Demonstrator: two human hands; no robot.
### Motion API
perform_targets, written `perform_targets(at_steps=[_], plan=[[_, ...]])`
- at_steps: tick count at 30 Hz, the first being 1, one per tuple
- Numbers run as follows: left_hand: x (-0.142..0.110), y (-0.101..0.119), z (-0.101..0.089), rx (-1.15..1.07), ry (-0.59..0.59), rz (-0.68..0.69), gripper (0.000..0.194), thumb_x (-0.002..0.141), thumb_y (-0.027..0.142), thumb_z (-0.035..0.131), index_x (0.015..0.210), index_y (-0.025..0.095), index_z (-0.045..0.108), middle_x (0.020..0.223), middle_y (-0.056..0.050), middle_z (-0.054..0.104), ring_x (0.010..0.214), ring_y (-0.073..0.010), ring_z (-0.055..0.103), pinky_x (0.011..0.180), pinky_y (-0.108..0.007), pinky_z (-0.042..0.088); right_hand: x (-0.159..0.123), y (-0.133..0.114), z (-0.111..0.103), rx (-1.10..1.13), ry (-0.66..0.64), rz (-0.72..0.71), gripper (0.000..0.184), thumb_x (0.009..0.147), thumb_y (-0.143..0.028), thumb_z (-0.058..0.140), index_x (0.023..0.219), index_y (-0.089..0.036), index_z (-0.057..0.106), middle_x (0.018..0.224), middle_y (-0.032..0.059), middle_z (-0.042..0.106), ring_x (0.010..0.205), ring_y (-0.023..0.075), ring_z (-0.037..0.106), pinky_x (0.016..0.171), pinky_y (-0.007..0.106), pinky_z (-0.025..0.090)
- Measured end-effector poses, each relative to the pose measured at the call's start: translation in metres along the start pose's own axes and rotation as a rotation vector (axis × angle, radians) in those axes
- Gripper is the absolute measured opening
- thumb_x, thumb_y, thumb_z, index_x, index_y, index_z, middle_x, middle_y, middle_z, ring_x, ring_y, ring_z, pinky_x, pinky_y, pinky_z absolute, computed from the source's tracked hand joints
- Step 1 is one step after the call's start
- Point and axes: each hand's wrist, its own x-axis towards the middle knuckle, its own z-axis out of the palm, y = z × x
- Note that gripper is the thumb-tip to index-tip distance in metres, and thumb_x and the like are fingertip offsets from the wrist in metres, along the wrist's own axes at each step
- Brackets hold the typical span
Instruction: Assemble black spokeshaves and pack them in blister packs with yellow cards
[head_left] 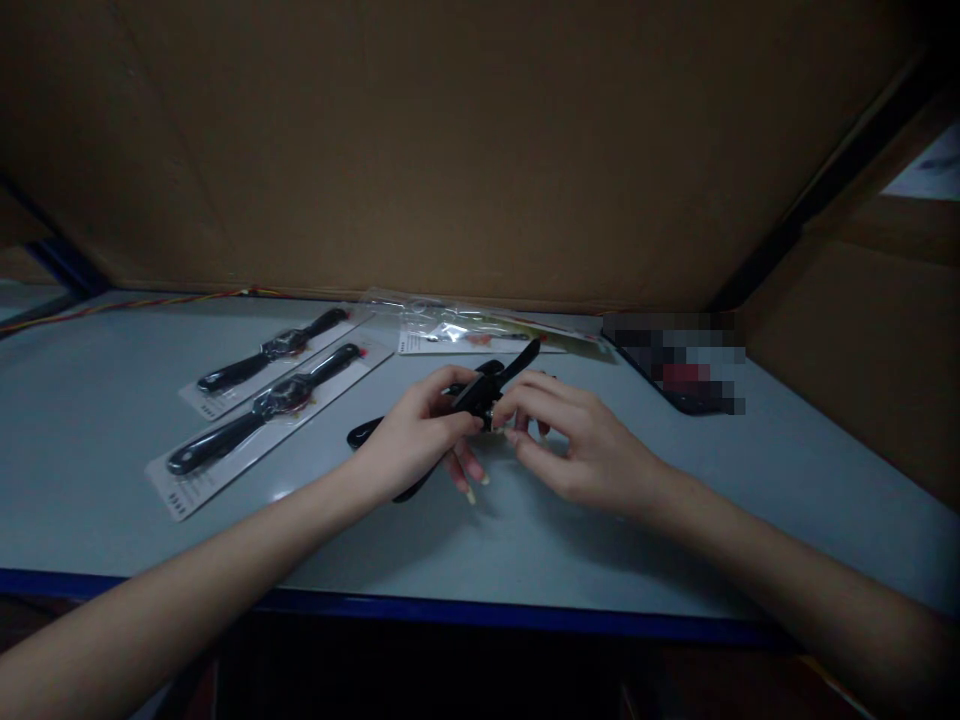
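Observation:
Over the middle of the table, a black tool (519,365) with long flat handles is in my hands; its exact kind is unclear. My left hand (409,435) is closed around its middle, thumb on top, with one rounded handle end sticking out to the left below the wrist. My right hand (574,440) is closed in a pinch against the tool's middle, where a small shiny metal part shows. What those right fingertips grip is hidden. To the left lie two carded packs, a nearer pack (274,415) and a farther pack (277,355), each with a black-handled tool under clear plastic.
Clear plastic blister covers and printed cards (480,335) are piled at the back. A dark flat object (645,365), partly blurred out, lies at the right. Cardboard walls (480,150) enclose the back and the right side. A twisted cable (172,298) runs along the back left. The grey table (465,560) has a blue front edge.

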Motion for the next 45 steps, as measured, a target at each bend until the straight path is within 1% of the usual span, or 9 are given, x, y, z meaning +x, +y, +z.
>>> perform_targets(at_steps=[5,14,17,21,30,35,39,42,45], plan=[[0.001,-0.003,-0.001,0.010,0.006,0.005,0.029,0.076,0.010,0.057,0.103,0.017,0.047,0.067,0.004,0.061,0.043,-0.0131,0.063,0.036,-0.022,0.052,0.000,0.004,0.003,-0.081,0.076,0.052,0.016,0.080,-0.016,0.057,0.096,-0.017,0.051,0.089,0.0047,0.059,0.076,0.0154,0.056,0.066,0.029,0.044],[0.000,-0.003,0.001,0.031,-0.003,-0.039,0.039,0.078,0.012,0.057,0.113,0.017,0.044,0.067,0.004,0.059,0.045,-0.0135,0.063,0.038,-0.022,0.052,-0.001,0.009,0.003,-0.142,0.105,-0.096,0.023,0.083,-0.004,0.045,0.094,-0.017,0.059,0.094,0.0078,0.060,0.088,0.0189,0.056,0.075,0.032,0.046],[0.000,-0.002,0.002,0.044,0.013,-0.026,0.038,0.077,0.012,0.058,0.112,0.016,0.044,0.070,0.003,0.060,0.045,-0.0128,0.063,0.038,-0.022,0.052,-0.001,0.004,0.003,-0.089,0.173,0.000,0.019,0.082,-0.009,0.050,0.098,-0.018,0.057,0.092,0.0061,0.059,0.083,0.0172,0.056,0.072,0.031,0.045],[0.001,-0.004,0.001,0.074,0.019,0.005,0.034,0.077,0.012,0.058,0.109,0.015,0.046,0.072,0.002,0.060,0.046,-0.0123,0.063,0.040,-0.021,0.053,0.000,0.003,0.005,-0.089,0.073,0.139,0.013,0.084,-0.023,0.057,0.096,-0.018,0.056,0.081,0.0032,0.061,0.073,0.0158,0.056,0.067,0.029,0.044],[0.002,-0.012,0.000,0.067,0.002,-0.025,0.039,0.078,0.010,0.056,0.115,0.014,0.043,0.069,0.003,0.058,0.046,-0.0125,0.063,0.039,-0.021,0.053,0.000,0.003,0.005,-0.339,-0.053,-0.128,0.023,0.085,-0.005,0.041,0.089,-0.015,0.061,0.095,0.0102,0.062,0.090,0.0214,0.053,0.075,0.034,0.044],[0.002,-0.010,0.002,0.052,-0.030,-0.041,0.040,0.077,0.012,0.058,0.114,0.014,0.043,0.070,0.003,0.058,0.047,-0.0133,0.064,0.040,-0.023,0.054,-0.002,0.004,0.005,-0.274,0.060,-0.167,0.025,0.082,-0.002,0.041,0.075,-0.018,0.058,0.098,0.0093,0.060,0.095,0.0212,0.053,0.075,0.034,0.044],[0.002,-0.009,0.001,0.056,-0.011,-0.025,0.037,0.076,0.012,0.058,0.110,0.015,0.044,0.072,0.002,0.058,0.046,-0.0126,0.063,0.040,-0.022,0.053,-0.002,0.002,0.003,-0.174,0.160,-0.044,0.012,0.080,-0.011,0.052,0.090,-0.017,0.057,0.096,0.0081,0.058,0.087,0.0190,0.055,0.073,0.032,0.045],[0.003,-0.009,0.000,0.058,0.000,-0.016,0.036,0.077,0.011,0.056,0.110,0.015,0.045,0.073,0.002,0.060,0.047,-0.0125,0.064,0.041,-0.021,0.053,-0.001,0.002,0.004,-0.165,0.084,0.077,0.015,0.083,-0.024,0.057,0.095,-0.015,0.057,0.089,0.0063,0.060,0.079,0.0179,0.056,0.069,0.031,0.045],[0.003,-0.009,0.000,0.066,0.010,-0.025,0.038,0.078,0.011,0.057,0.113,0.015,0.044,0.074,0.001,0.060,0.048,-0.0128,0.065,0.040,-0.021,0.053,0.000,0.005,0.005,-0.187,-0.004,0.049,0.011,0.087,-0.018,0.050,0.093,-0.015,0.059,0.087,0.0062,0.061,0.080,0.0175,0.056,0.070,0.030,0.045]])
